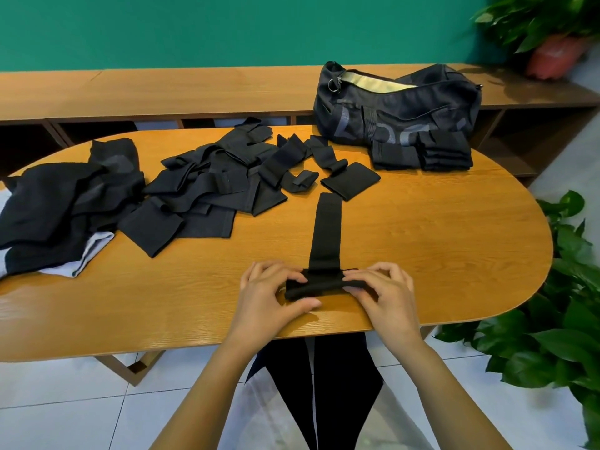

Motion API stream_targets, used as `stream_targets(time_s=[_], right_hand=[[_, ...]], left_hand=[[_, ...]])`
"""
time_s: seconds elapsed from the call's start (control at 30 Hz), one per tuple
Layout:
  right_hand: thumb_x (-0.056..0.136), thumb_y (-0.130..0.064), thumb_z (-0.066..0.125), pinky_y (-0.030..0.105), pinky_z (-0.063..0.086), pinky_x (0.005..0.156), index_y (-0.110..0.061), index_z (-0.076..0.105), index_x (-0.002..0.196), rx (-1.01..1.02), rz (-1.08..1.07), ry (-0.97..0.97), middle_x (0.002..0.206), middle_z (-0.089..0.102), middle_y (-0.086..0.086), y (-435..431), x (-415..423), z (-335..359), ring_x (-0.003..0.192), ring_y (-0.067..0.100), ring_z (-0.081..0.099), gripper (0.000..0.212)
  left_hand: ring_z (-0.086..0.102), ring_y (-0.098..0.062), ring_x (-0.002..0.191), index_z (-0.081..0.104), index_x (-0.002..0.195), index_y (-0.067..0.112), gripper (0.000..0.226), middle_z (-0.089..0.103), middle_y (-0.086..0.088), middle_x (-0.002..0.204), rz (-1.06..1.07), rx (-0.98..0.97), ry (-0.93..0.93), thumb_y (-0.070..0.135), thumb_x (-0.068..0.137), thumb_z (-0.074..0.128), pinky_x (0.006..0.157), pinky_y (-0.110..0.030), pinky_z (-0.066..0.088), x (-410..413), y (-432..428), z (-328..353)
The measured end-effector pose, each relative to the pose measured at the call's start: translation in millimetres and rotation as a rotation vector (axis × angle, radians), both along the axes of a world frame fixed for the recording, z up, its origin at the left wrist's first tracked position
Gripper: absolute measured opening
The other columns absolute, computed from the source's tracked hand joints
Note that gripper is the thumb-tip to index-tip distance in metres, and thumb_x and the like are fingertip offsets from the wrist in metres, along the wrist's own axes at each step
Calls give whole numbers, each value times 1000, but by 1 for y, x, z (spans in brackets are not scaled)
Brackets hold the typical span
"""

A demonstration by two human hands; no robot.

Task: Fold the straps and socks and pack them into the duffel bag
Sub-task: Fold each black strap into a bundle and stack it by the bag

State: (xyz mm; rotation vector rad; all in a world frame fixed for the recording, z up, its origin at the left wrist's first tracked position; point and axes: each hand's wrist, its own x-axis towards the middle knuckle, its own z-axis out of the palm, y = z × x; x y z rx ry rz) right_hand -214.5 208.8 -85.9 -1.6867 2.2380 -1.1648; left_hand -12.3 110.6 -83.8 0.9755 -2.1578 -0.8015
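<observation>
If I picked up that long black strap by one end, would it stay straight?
Probably not: the strap lies limp on the table, and its near end is rolled softly between the left hand and right hand, so it likely flops. It looks thin, probably light.

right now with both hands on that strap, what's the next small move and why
Probably roll the folded end one turn forward: the left hand and right hand pinch a bundle at the near end of the strap, while most of its length lies flat, unfolded, on the table.
</observation>
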Motion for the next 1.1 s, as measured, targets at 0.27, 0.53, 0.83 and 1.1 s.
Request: stream_targets(time_s=[0.27, 0.53, 0.83, 1.1], right_hand=[[82, -61, 49, 32, 33, 91, -32, 57, 92, 57, -90, -35, 89, 45, -19, -1, 3, 2, 104, 9, 35, 32], [85, -48, 64, 30, 31, 96, -31, 62, 109, 27, -109, -40, 85, 47, -25, 0, 2, 0, 92, -1, 31, 29], [84, -44, 69, 29, 27, 96, -33, 49, 131, 48, -102, -10, 85, 50, -18, -2, -1, -1, 89, 3, 43, 52], [96, -59, 35, 28, 0, 118, -41, 57, 128, 54, 131, 166, 134, 49, -25, 1, -4, -5, 135, -4, 27, 43]], left_hand=[[41, 9, 113, 70, 105, 32, 38, 58, 31, 102, 14, -49, 4, 61, 85, 55, 109, -42, 26, -2, -1, -3], [48, 4, 98, 57, 106, 37, 22, 57, 14, 82, 133, -18, 60, 31, 88, 67, 107, -46, 31, -4, 2, 0], [48, 0, 97, 44, 134, 36, 55, 54, 17, 92, 180, -13, -10, 31, 86, 70, 103, -34, 30, -5, 1, 0], [23, 10, 129, 61, 114, 47, 40, 42, 35, 131, -58, -100, -178, 63, 77, 61, 115, -36, 9, -2, -2, -2]])
